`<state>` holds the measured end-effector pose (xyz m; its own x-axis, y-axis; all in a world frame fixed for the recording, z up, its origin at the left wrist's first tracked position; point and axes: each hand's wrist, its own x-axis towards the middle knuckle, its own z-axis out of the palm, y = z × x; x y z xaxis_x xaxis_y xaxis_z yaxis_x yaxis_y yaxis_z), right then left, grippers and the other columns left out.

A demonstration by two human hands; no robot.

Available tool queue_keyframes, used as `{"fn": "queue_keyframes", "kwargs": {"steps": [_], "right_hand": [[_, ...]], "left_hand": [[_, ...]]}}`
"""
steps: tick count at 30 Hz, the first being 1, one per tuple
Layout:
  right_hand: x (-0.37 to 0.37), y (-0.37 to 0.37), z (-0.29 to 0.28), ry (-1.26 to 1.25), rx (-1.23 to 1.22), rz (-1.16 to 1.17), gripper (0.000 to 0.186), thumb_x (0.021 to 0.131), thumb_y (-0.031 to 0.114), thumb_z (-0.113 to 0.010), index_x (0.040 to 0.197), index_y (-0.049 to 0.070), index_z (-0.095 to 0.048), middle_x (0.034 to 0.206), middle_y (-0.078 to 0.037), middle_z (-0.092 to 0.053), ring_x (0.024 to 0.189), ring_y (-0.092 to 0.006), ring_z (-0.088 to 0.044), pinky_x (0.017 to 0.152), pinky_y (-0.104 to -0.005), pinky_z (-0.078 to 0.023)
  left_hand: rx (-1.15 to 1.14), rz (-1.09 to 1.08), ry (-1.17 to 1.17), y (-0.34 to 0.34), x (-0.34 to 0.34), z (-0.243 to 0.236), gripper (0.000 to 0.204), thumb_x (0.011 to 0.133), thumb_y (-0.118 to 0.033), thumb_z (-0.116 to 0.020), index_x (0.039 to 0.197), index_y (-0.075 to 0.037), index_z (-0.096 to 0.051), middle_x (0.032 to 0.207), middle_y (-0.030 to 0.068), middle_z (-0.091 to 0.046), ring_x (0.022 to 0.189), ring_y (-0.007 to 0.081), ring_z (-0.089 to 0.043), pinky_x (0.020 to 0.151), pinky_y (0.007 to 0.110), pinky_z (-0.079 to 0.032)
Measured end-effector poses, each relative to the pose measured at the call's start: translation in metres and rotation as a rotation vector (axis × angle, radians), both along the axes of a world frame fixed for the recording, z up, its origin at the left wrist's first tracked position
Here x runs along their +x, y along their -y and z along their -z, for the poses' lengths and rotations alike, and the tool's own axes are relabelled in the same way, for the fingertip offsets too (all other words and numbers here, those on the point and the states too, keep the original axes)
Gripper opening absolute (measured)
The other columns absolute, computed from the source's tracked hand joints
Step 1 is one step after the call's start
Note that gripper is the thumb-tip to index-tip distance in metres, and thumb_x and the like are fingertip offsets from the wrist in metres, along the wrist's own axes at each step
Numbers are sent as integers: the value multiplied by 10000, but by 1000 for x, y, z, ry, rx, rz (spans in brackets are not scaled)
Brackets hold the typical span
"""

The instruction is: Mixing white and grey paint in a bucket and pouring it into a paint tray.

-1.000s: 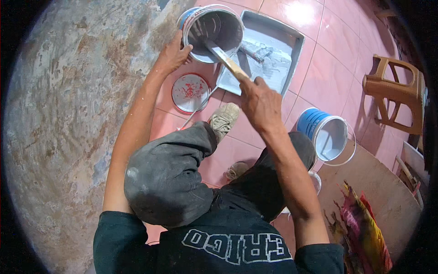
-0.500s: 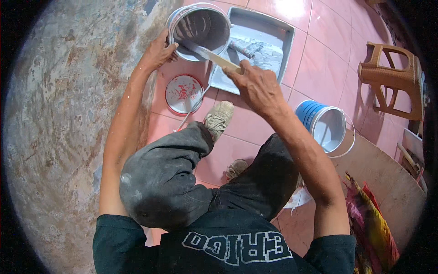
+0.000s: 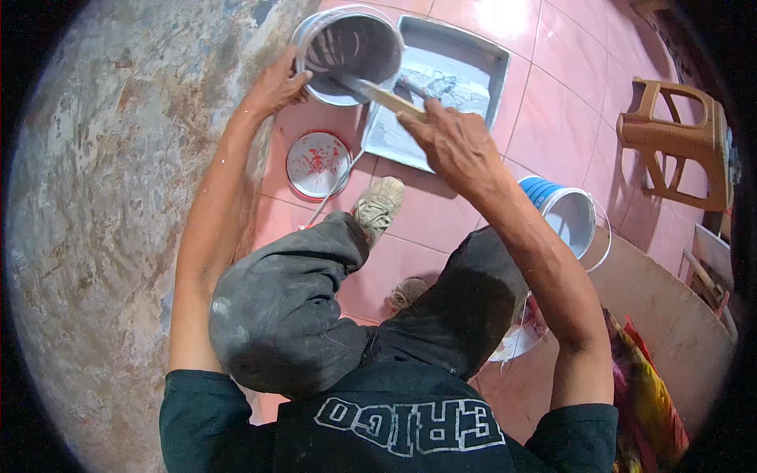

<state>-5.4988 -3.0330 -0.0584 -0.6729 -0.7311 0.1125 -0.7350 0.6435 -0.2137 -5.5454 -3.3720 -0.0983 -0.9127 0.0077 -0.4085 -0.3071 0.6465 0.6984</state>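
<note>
A paint bucket (image 3: 311,35) is tilted with its mouth toward me at the upper middle, its inner wall streaked with grey paint. My left hand (image 3: 280,85) is closed on its left side near the rim. In my right hand (image 3: 456,142) is a flat wooden stick (image 3: 400,104), its paint-coated far end inside the bucket's mouth. Beside the bucket, on the right, lies a metal tray (image 3: 498,79) spread with pale grey paint. A dark, paint-smeared tool (image 3: 412,87) rests in that tray, partly hidden behind the stick and hand.
A red-rimmed round lid (image 3: 318,164) lies below the bucket on pink tiles. To the right stand a blue-and-white bucket (image 3: 569,221) and a brown plastic stool (image 3: 670,142). A mottled bare surface (image 3: 126,197) fills the left. Colourful cloth (image 3: 643,386) lies lower right.
My right hand and the stick have shifted slightly right, and the stick's end has moved along the bucket's inside. The bucket has moved slightly right in my left hand.
</note>
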Motion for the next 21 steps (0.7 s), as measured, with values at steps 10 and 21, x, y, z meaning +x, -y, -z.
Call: {"fn": "queue_keyframes", "kwargs": {"steps": [10,21], "right_hand": [[-3,-26,-12,-40,61,344,338,995,178,-531,1320,251,-583,746,-127,-600,593,-276,-651,457,-411,-482],[18,-6,-37,270,-57,559,295,1010,191,-538,1296,151,-599,782,-214,-658,698,-440,-646,611,-529,-486]], "left_hand": [[-207,209,-252,-22,2,-2,294,961,-205,-594,1147,-32,-446,767,191,-654,676,280,-724,648,407,-558],[-193,197,-328,-20,2,4,297,923,-190,-607,1155,-60,-472,743,220,-656,668,350,-708,689,469,-542]]}}
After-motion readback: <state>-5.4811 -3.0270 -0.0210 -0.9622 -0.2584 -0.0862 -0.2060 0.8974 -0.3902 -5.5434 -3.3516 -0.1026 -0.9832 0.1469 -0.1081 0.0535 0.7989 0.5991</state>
